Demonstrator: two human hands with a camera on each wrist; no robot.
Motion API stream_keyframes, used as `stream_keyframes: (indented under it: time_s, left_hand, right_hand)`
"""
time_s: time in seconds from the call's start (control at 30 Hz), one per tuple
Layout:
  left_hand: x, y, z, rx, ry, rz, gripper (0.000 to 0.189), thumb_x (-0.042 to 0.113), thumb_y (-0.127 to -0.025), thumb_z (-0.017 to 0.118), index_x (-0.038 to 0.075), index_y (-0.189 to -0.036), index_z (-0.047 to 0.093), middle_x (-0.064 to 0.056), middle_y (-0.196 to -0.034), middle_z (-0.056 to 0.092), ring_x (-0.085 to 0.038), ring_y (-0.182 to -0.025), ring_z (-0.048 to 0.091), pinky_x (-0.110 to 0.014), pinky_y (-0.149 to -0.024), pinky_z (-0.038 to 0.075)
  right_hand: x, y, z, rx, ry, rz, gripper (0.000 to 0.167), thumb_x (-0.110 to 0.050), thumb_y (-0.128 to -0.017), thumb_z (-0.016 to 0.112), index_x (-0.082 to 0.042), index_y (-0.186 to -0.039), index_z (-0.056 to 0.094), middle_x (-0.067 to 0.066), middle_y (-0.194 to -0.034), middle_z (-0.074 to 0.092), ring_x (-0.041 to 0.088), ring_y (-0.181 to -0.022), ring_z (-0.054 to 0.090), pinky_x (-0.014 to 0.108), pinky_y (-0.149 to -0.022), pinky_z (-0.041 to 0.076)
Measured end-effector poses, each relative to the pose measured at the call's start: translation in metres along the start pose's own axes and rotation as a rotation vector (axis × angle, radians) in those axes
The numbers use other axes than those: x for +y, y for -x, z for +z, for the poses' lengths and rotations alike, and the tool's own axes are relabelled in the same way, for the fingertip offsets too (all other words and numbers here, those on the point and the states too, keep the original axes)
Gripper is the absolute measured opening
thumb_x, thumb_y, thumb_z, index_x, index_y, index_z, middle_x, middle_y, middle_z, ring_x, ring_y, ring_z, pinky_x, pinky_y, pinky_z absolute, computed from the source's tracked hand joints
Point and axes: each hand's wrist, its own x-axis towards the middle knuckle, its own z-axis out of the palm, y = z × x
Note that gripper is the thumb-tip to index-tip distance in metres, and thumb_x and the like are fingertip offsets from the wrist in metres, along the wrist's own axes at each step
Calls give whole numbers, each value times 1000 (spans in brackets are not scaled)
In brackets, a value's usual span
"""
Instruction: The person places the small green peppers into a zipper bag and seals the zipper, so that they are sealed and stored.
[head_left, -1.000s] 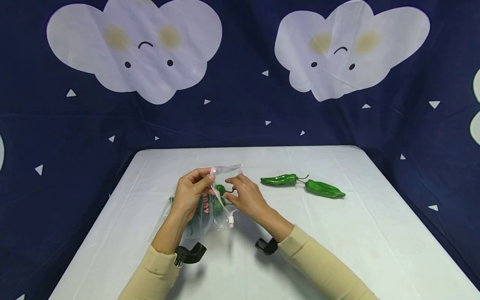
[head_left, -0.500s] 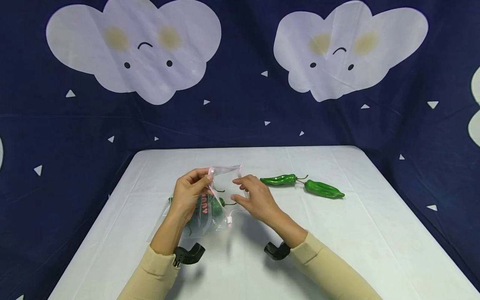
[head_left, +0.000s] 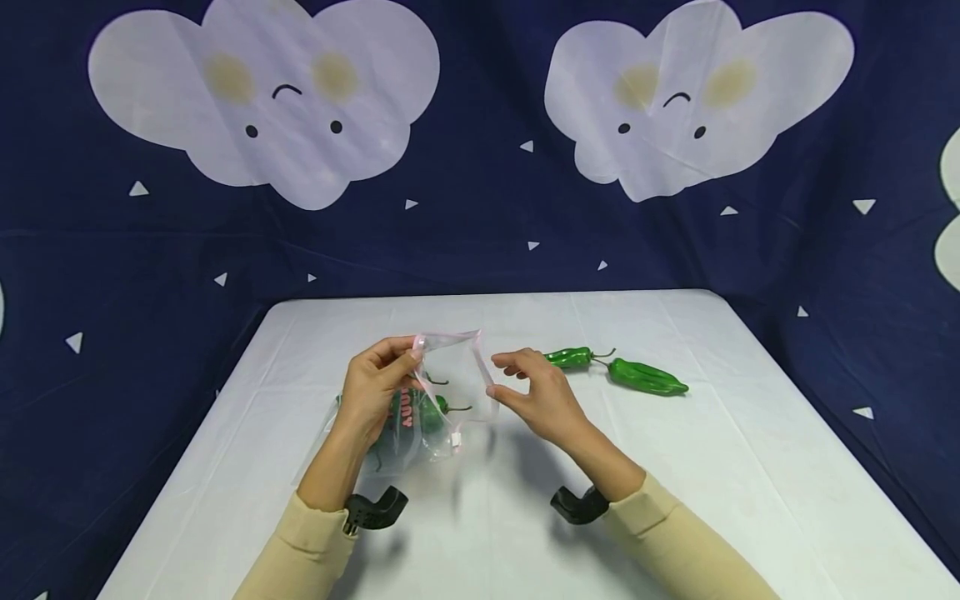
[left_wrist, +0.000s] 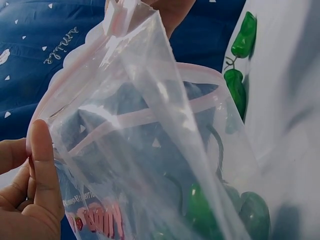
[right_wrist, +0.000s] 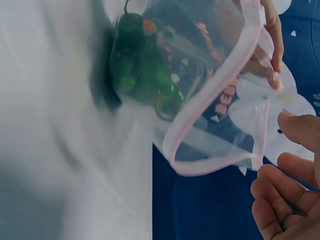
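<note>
My left hand (head_left: 367,387) pinches the pink rim of a clear zip bag (head_left: 405,446) between thumb and fingers. The bag's mouth gapes toward the right, and a white slider (head_left: 456,439) hangs at its lower corner. Several green peppers (right_wrist: 135,55) lie inside, seen through the plastic beside red lettering. Just right of the mouth is my right hand (head_left: 543,396), holding nothing, its thumb and fingers apart. Its thumb tip is close to the rim; whether they touch I cannot tell. Two loose green peppers, one long (head_left: 645,377) and one partly behind the right hand (head_left: 572,358), lie on the table.
The table (head_left: 720,467) has a white cover. Behind it hangs a dark blue curtain (head_left: 480,225) with white clouds and small triangles. A dark wrist camera (head_left: 378,508) is on the left wrist and another camera (head_left: 579,504) on the right.
My right hand has drawn out of the bag's mouth and moved right, leaving a pepper behind in the bag. The left hand keeps its hold on the rim. Both loose peppers lie as before.
</note>
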Motion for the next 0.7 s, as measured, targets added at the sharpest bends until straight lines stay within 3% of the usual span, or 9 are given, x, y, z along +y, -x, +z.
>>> stream_keyframes:
  time_s: [0.17,0.7]
  left_hand:
    - [0,0,0,-1,-1,13,30,5,-89,62,-11,-114,57,4,-80,59,-8,-66,57,-19,-55,57]
    - [2,1,-2,2,-7,3,26,5,-89,62,-8,-111,59,3,-81,59,-8,-64,58,-18,-55,56]
  right_hand:
    - [9,3,-9,13,0,59,38,-20,-78,77,-10,-113,65,6,-105,68,20,-94,63,39,-83,55]
    - [56,19,-36,11,16,219,41,-25,-82,74,-10,-118,62,7,-112,66,26,-103,61,44,-88,52]
